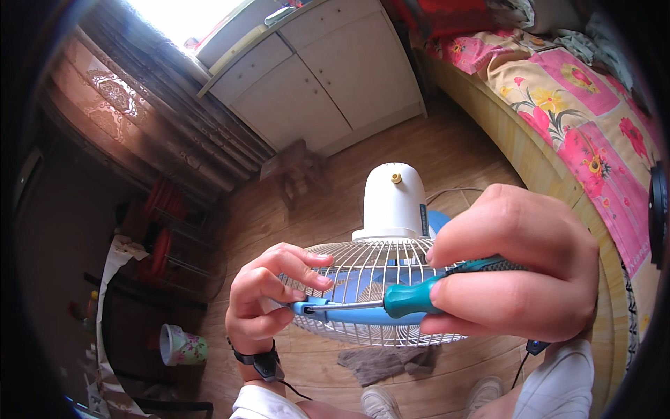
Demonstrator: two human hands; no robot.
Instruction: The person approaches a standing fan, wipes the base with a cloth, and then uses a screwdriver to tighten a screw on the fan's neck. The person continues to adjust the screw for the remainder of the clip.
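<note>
White wire-caged fan point(377, 283), still closed up, in curled left hand point(257, 297), with teal-handled screwdriver point(410, 299) at blue plastic clip point(319, 315) in closed right hand point(520, 262).

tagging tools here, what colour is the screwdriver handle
The screwdriver handle is teal, partly dark and textured; the head view shows it.

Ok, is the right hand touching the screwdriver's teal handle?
Touching. The head view shows the right hand closed around the teal handle, fingers lying against it with no gap, its front end sticking out past them.
</note>
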